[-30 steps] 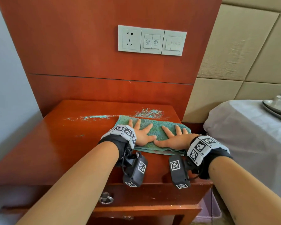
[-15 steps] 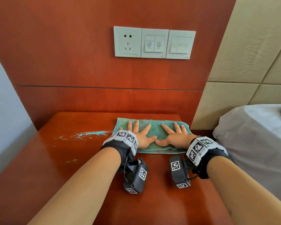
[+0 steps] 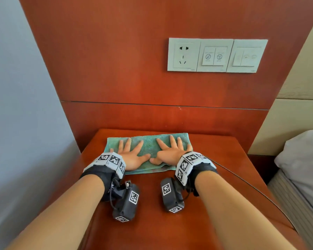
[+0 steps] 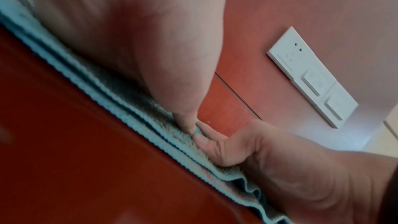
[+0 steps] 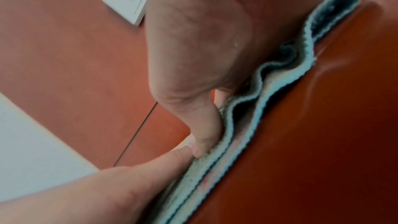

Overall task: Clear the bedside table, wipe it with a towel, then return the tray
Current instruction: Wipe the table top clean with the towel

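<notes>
Red-brown bedside table (image 3: 197,204) carries the folded green towel (image 3: 149,147) at its 12 o'clock edge, so keep your left hand (image 3: 132,155) and right hand (image 3: 167,153) flat, fingers spread, thumbs touching, pressing evenly while wiping.

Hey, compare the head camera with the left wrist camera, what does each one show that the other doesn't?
Head only: the spread fingers of both hands, the wrist bands, the bed, the whole towel.
Left wrist only: the towel's folded layers seen edge-on, stacked under the palms.
Both: left hand and right hand flat on the towel with thumbs meeting, the table, the socket panel.
</notes>
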{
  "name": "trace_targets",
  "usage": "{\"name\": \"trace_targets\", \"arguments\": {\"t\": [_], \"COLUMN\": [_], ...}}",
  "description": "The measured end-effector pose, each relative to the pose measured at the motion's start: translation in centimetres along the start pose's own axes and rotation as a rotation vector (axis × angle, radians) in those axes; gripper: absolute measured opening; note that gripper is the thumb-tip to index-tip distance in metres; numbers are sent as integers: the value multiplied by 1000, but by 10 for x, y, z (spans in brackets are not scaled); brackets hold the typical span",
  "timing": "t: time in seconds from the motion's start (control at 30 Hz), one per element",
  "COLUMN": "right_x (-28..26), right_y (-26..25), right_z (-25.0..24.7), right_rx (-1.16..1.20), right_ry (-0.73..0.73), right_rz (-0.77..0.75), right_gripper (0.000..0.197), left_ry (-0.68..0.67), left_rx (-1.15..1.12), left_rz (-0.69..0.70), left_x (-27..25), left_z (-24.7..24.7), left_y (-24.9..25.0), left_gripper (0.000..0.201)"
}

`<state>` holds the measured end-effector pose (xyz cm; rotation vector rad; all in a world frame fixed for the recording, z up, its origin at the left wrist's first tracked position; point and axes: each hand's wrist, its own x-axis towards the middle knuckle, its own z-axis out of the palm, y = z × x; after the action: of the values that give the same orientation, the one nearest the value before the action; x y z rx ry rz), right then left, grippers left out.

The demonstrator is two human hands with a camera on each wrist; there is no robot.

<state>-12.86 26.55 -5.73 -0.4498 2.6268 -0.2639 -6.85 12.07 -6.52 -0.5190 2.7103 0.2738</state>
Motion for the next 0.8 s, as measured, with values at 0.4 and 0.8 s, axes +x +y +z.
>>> {"name": "trace_targets", "arguments": {"t": [0.4, 0.8], "right_x": [-45, -133], "right_y": [6, 125], "right_z": [26, 25], "right_rx": [-22, 19], "right_ry": [-47, -37], "right_rz": [-55, 83], "right_gripper": [84, 87], "left_ry": [0, -36], "left_rx": [12, 26], "left_rz": [-80, 93], "left_x": [-52, -115], "left_z": [22, 57], "left_y": [-6, 110], "left_gripper": [72, 72]}}
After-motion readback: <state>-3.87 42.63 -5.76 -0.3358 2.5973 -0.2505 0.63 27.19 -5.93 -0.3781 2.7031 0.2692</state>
